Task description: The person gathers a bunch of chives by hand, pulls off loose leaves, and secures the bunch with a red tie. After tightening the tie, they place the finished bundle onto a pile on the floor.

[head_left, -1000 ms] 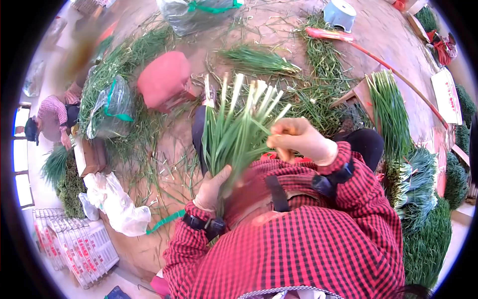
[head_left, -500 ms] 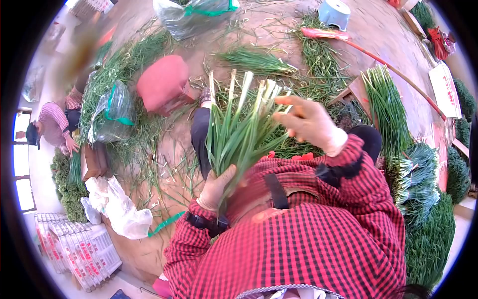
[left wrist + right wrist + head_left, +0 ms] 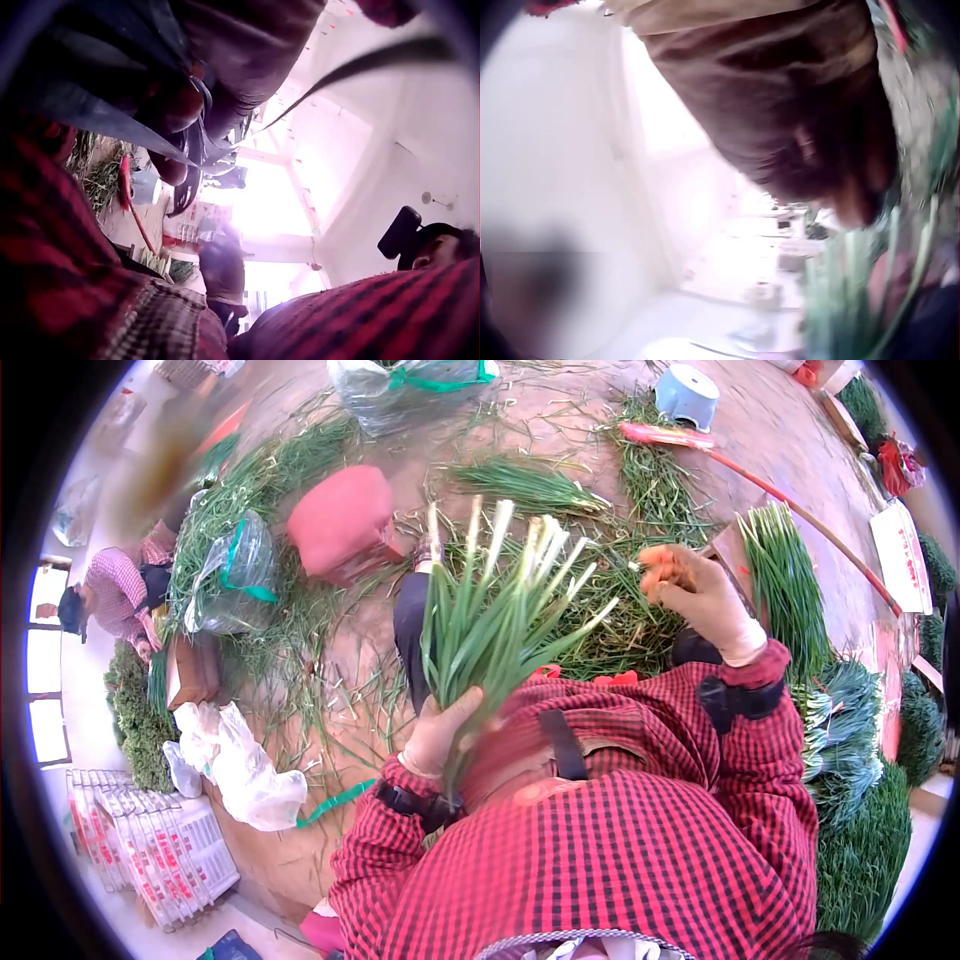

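A bunch of scallion-like greens [image 3: 490,625], white ends up and fanned apart, stands in front of the red checked jacket. My gloved left hand [image 3: 440,730] grips the leaves low down, thumb across the front. Flat dark leaves [image 3: 142,124] cross that hand's fingers in the left wrist view. To the right, my gloved right hand [image 3: 705,605] is held apart from the bunch with loosely bent fingers, and nothing shows between them. Blurred stalks [image 3: 855,289] stand just below the right hand [image 3: 802,112] in its wrist view.
Leaf litter [image 3: 640,625] and loose greens [image 3: 530,485] cover the floor ahead. A pink covered block [image 3: 345,525] stands left of centre. Trimmed bundles [image 3: 785,580] lie at right by a red-handled broom [image 3: 760,485]. A white plastic bag [image 3: 245,770] lies left; another person [image 3: 115,590] bends beyond.
My right hand first pinches a leaf at the bunch, then opens beside the white ends, and has now drawn away to the right. My left hand keeps its grip.
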Available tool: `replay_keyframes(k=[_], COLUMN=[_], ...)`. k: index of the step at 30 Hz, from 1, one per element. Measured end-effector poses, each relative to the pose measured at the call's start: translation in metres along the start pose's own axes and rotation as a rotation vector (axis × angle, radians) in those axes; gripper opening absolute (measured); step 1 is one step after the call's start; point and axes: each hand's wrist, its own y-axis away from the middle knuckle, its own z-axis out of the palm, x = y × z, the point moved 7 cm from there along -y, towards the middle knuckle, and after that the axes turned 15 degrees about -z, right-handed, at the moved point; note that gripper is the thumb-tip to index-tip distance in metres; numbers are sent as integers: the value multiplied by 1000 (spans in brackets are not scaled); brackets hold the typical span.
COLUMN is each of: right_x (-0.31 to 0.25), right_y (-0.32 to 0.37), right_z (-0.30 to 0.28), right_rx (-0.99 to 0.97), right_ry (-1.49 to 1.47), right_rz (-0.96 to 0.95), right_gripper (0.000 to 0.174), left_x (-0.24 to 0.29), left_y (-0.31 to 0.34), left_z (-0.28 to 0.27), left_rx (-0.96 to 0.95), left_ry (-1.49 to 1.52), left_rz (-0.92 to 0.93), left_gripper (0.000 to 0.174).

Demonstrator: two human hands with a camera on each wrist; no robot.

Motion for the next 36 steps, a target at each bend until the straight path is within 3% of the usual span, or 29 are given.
replay_keyframes(k=[1, 3, 6, 8, 10, 15, 23, 27, 31, 36], right_x=[1, -9, -46, -34, -10, 5, 10, 19, 18, 24], right_y=[-4, -10, -27, -31, -35, -32, -21, -10, -17, -34], right_z=[2, 2, 59, 93, 116, 117, 92, 76, 54, -66], right_rx=[23, 62, -29, -158, -301, -334, -433, -311, -136, 344], right_ry=[135, 197, -210, -292, -171, -89, 33, -54, -92, 99], right_rz=[-49, 62, 250, 359, 448, 431, 448, 536, 387, 269], right_gripper=[26, 36, 42, 47, 47, 25, 22, 17, 17, 11], left_x=[1, 1, -3, -3, -3, -5, -3, -5, -1, -4], left_y=[0, -4, -3, -1, 2, 6, 4, 5, 6, 11], left_z=[2, 10, 18, 23, 32, 39, 40, 34, 37, 24], left_rx=[-1, 35, 58, 32, -13, -88, -192, -196, -222, -185], left_ry=[0, -11, -71, -119, -91, -86, -122, -194, -182, -249], left_rz=[-11, -1, -17, -37, -44, -88, -171, -231, -226, -254], left_gripper=[34, 26, 21, 21, 21, 24, 29, 31, 31, 32])
